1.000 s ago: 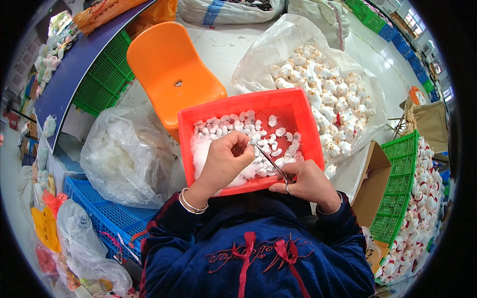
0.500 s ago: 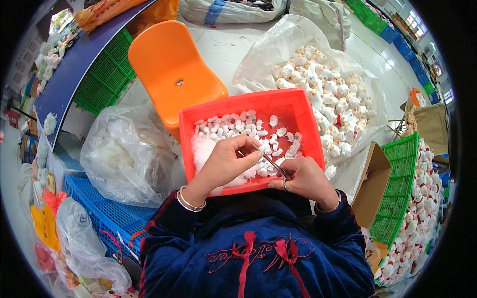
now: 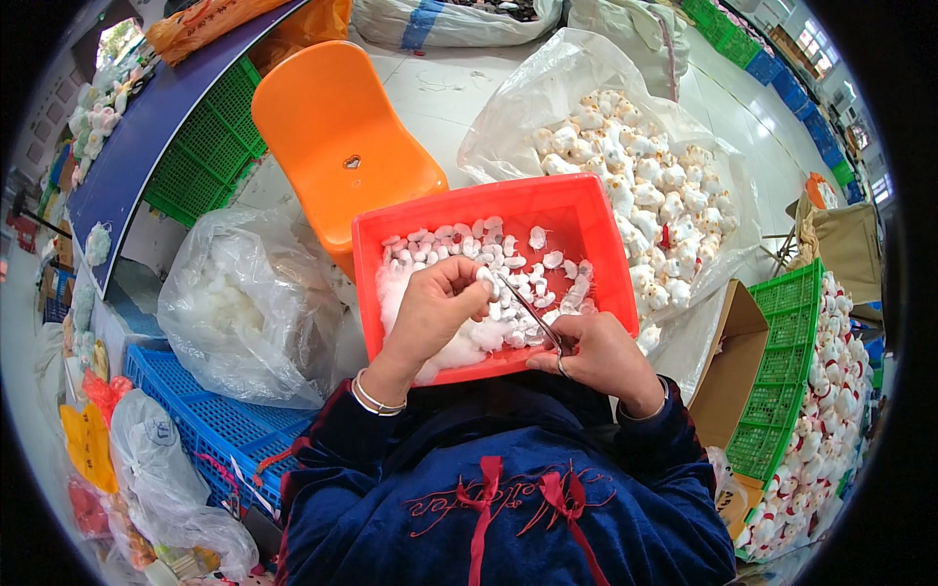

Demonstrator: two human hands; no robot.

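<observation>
"In the left hand [image 3: 434, 309]?"
"A small rounded white piece [image 3: 485, 276], apparently fabric, pinched."
"Risk?"
"The right hand [image 3: 600, 355] grips a slim silver metal tool [image 3: 531, 311] beside that pinch; a careless jab could dislodge it."

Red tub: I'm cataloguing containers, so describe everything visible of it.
The red tub is open-topped, roughly rectangular and plastic-looking. Small white pieces lie across its floor, with white fluff at its left. It sits askew before the person's blue top, overlapping the orange chair in view; its support is hidden. Whether the right hand touches its near rim is unclear.
</observation>
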